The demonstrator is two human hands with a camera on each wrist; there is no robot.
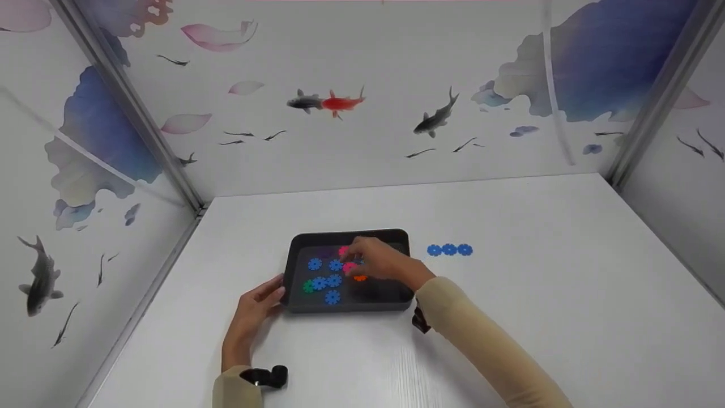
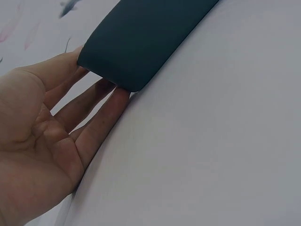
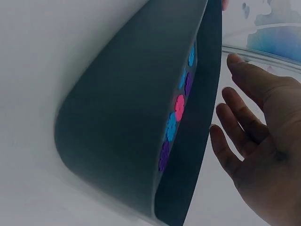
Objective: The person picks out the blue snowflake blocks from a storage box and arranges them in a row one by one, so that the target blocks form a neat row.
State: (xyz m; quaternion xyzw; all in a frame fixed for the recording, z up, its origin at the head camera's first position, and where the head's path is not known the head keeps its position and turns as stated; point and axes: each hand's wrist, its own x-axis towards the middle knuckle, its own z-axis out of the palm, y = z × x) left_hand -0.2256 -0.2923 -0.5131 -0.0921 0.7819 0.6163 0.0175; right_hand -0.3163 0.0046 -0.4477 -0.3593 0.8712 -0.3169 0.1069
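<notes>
A dark rectangular tray (image 1: pixel 351 307) stands on the white table with several flat, notched, flower-shaped plastic discs in it. Blue discs (image 1: pixel 332 297) lie mostly in its left half, beside a green disc (image 1: pixel 308 286). Pink discs (image 1: pixel 344 250) and an orange disc (image 1: pixel 360 277) show partly behind my right hand (image 1: pixel 376 258). That hand hovers over the tray, fingers loosely bent and apart, and no disc shows between them in the right wrist view. My left hand (image 1: pixel 255 311) holds the tray's left end, thumb up at the rim and fingers at the lower edge.
Three blue discs (image 1: pixel 450 249) sit in a touching row on the table (image 1: pixel 538 317), right of the tray. Printed panels with fish and petals (image 1: pixel 385 68) rise behind and on both sides. Each wrist wears a black device (image 1: pixel 269 376).
</notes>
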